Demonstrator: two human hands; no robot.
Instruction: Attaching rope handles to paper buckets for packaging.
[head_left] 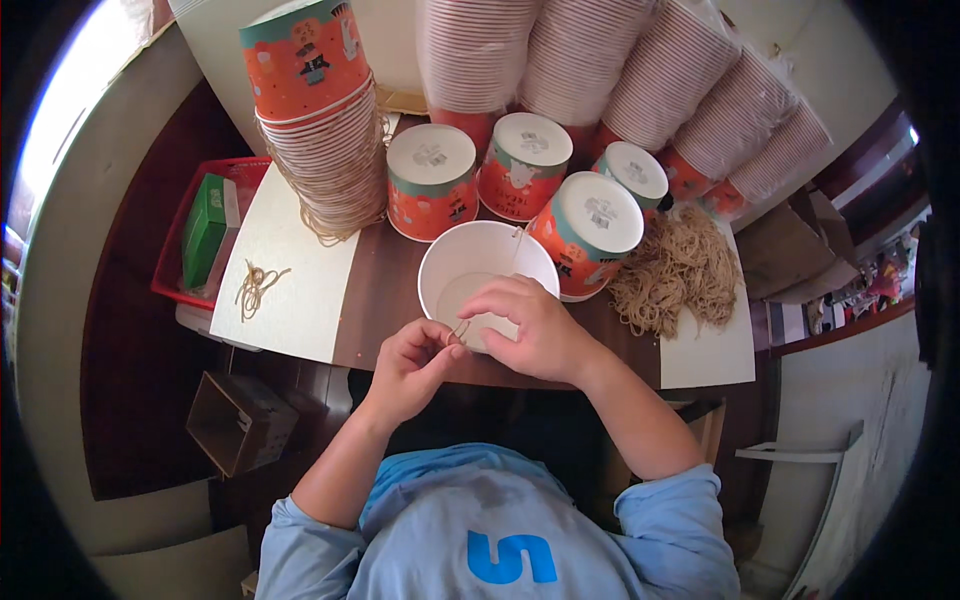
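An open white paper bucket stands at the table's front edge, its mouth facing me. My left hand is at the bucket's near left rim, thumb and forefinger pinched on a thin tan cord, whose end forms a small loop. Over the bucket's mouth, my right hand arches with thumb and fingers apart; nothing shows between them. Part of a cord also hangs at the bucket's far right rim. The bucket's lower right inside is hidden by my right hand.
Several orange-and-teal buckets stand upside down behind. At left is a tall nested bucket stack with cords draped round it. A cord pile lies right, a small cord bunch left. Plastic-wrapped bucket stacks line the back.
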